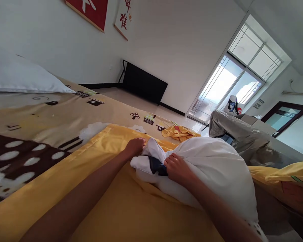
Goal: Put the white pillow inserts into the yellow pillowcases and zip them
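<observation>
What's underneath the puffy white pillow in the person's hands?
Yellow cloth shows along the near edge of the white pillow and seems to run beneath it; whatever lies under the middle is covered.

Your left hand (135, 148) and right hand (178, 168) grip the bunched end of a plump white pillow (217, 164), with a dark blue strip (155, 165) between them. The pillow lies on a yellow cloth (131, 211) spread beneath your arms. Past that cloth you see a patterned bedsheet (118, 107), a second pillow (22, 75) to your left and a crumpled yellow bundle (180, 133) ahead. Beyond the bed, a black board (143, 82) leans near the wall below a red banner (92, 11) and a white scroll (123, 22). To your right are glass doors (226, 87) and a plastic-covered sofa (249, 137).
</observation>
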Demonstrator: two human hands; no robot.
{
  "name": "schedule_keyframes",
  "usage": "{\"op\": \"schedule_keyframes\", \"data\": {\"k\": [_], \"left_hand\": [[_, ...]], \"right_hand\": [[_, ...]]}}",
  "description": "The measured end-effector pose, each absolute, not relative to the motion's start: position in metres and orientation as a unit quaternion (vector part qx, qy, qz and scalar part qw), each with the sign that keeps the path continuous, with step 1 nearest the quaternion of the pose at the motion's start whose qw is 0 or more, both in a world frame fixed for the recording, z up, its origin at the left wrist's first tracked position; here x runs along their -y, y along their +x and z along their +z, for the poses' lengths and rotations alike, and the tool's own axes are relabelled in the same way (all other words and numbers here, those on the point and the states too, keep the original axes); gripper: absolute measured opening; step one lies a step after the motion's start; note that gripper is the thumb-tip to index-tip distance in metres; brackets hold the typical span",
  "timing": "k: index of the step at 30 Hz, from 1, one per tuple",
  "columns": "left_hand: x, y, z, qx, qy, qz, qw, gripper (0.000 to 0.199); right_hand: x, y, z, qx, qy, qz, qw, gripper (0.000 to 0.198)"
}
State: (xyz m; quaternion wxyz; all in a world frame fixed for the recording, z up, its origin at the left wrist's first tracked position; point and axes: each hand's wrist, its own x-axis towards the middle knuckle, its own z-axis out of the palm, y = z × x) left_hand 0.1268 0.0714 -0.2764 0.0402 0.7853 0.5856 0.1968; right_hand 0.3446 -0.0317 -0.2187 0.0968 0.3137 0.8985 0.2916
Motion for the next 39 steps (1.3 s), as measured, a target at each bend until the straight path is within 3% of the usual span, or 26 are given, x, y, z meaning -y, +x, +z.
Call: {"op": "schedule_keyframes", "data": {"k": [15,21,27,33,39], "left_hand": [[-0.079,0.134,-0.221,-0.605,0.742,0.286,0.05,0.029],[-0.054,0.149,-0.191,-0.564,0.797,0.216,-0.019,0.016],[-0.015,0.149,-0.179,-0.563,0.809,0.14,-0.095,0.03],[-0.002,0.134,-0.166,-0.648,0.759,0.04,-0.051,0.027],[0.01,0.164,-0.139,-0.65,0.752,0.096,-0.057,0.033]], "right_hand": [[0.036,0.315,-0.226,-0.924,0.244,0.264,0.126,0.022],[0.008,0.315,-0.213,-0.913,0.315,0.22,0.142,0.024],[-0.014,0.319,-0.202,-0.895,0.372,0.191,0.154,0.029],[-0.021,0.312,-0.205,-0.891,0.395,0.169,0.15,0.03],[-0.022,0.304,-0.206,-0.889,0.403,0.156,0.15,0.031]]}}
